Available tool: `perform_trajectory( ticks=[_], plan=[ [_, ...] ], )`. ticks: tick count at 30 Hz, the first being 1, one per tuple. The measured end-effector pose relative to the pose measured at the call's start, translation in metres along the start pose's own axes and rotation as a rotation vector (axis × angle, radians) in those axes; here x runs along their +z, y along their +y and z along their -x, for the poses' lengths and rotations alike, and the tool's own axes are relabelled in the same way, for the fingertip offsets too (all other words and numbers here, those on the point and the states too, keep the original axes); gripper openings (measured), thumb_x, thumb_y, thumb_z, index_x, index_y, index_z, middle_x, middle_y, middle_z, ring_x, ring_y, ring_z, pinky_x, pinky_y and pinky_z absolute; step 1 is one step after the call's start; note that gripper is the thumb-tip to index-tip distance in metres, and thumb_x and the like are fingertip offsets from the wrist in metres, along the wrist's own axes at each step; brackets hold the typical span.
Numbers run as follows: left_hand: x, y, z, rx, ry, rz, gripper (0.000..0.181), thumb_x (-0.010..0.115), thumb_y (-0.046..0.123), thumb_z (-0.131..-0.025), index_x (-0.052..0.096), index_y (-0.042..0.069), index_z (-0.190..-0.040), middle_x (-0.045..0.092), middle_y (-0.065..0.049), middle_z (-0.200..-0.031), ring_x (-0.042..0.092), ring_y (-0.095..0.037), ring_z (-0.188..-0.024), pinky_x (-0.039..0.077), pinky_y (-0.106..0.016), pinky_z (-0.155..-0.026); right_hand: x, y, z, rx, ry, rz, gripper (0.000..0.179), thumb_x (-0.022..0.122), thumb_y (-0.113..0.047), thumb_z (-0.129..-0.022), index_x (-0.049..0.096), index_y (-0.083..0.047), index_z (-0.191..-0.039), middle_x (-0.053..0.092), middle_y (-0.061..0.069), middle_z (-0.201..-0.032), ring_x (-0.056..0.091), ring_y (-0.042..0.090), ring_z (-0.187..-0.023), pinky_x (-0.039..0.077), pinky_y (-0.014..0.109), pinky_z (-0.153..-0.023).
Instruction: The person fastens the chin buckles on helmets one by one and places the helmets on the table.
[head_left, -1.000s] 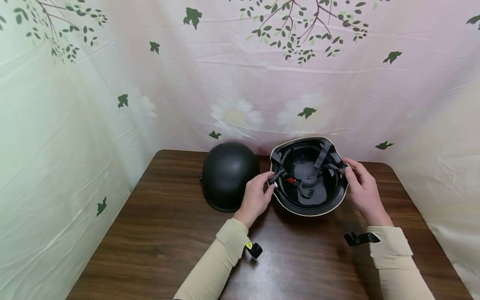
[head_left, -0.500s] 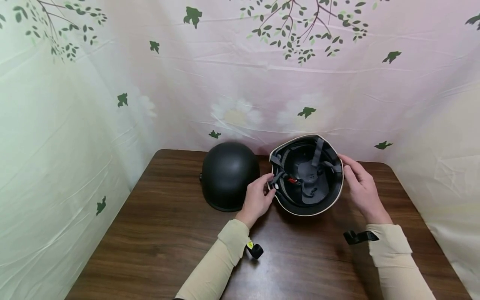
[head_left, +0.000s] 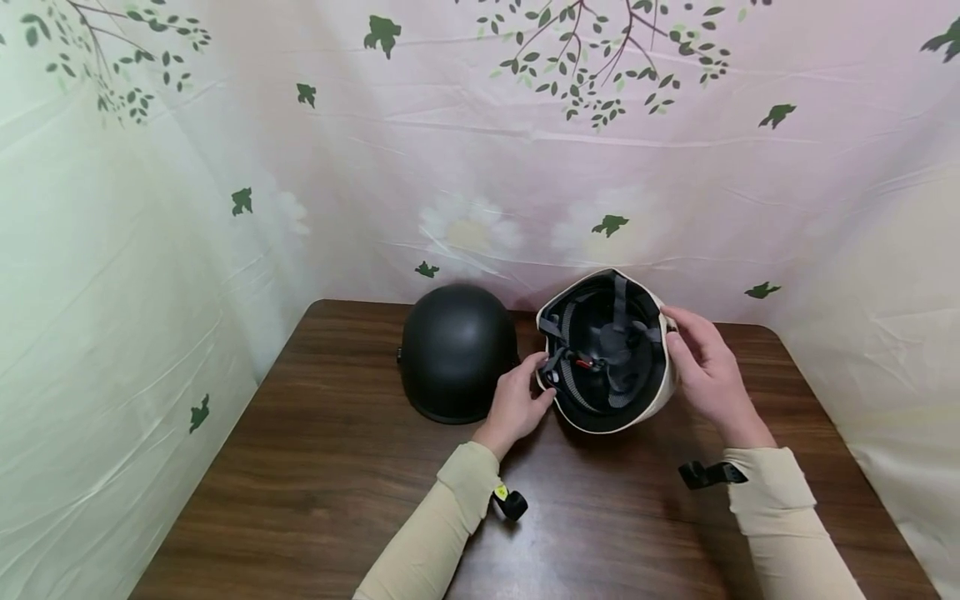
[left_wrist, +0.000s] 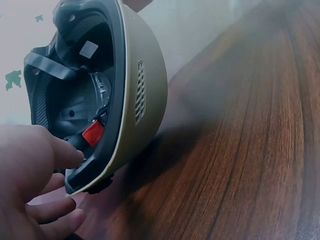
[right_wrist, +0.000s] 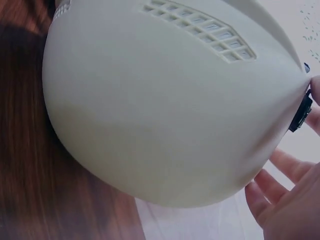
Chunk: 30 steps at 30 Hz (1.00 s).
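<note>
A cream helmet (head_left: 600,333) with a black inside is tipped up on the table, its opening facing me and turned somewhat left. Grey straps (head_left: 619,304) and a red buckle (left_wrist: 93,133) show within it. My left hand (head_left: 516,402) pinches the helmet's left rim between thumb and fingers. On the other side, my right hand (head_left: 705,367) holds the right rim, thumb in front and fingers behind. The right wrist view shows the smooth outer shell (right_wrist: 165,110) with a vent grille (right_wrist: 205,30) and a black fitting (right_wrist: 301,112) near the fingers.
A black helmet (head_left: 459,350) sits dome up just left of the cream one, close to my left hand. Both are near the back edge of the brown wooden table (head_left: 315,467). A printed cloth (head_left: 360,167) hangs close behind and along the sides.
The cream helmet has rotated, so its opening turns leftward and more of its right outer shell shows. My right hand has moved left with its rim; my left hand has shifted slightly down.
</note>
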<state>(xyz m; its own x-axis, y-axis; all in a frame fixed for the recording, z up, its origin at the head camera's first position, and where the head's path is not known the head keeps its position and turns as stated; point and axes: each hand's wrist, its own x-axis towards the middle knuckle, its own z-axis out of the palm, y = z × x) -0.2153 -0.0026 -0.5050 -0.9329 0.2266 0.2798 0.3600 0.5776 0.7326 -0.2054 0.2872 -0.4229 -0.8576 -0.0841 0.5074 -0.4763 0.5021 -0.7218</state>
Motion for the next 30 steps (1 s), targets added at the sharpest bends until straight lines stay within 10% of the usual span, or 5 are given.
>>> perform_trajectory(
  ticks=[13,30],
  plan=[
    [0.005,0.0,0.0,-0.054,-0.116,0.017,0.055,0.063,0.015,-0.105,0.044,0.008,-0.156,0.061,-0.011,-0.149,0.062,-0.027,-0.121,0.049,-0.043,-0.107,0.007,-0.017,-0.001,-0.079,-0.03,0.096,0.044,0.066,-0.011,-0.102,0.063,-0.013,-0.146,0.049,0.022,-0.155,0.041,0.041,-0.143,0.028,0.028,-0.117],
    [-0.003,0.011,-0.003,0.037,-0.045,0.009,0.048,0.068,0.019,-0.103,0.055,0.009,-0.148,0.065,-0.012,-0.137,0.061,-0.026,-0.128,0.049,-0.043,-0.11,0.006,-0.014,-0.001,-0.082,-0.027,0.101,0.046,0.067,-0.01,-0.102,0.062,-0.015,-0.147,0.048,0.02,-0.156,0.042,0.039,-0.144,0.028,0.022,-0.116]
  ],
)
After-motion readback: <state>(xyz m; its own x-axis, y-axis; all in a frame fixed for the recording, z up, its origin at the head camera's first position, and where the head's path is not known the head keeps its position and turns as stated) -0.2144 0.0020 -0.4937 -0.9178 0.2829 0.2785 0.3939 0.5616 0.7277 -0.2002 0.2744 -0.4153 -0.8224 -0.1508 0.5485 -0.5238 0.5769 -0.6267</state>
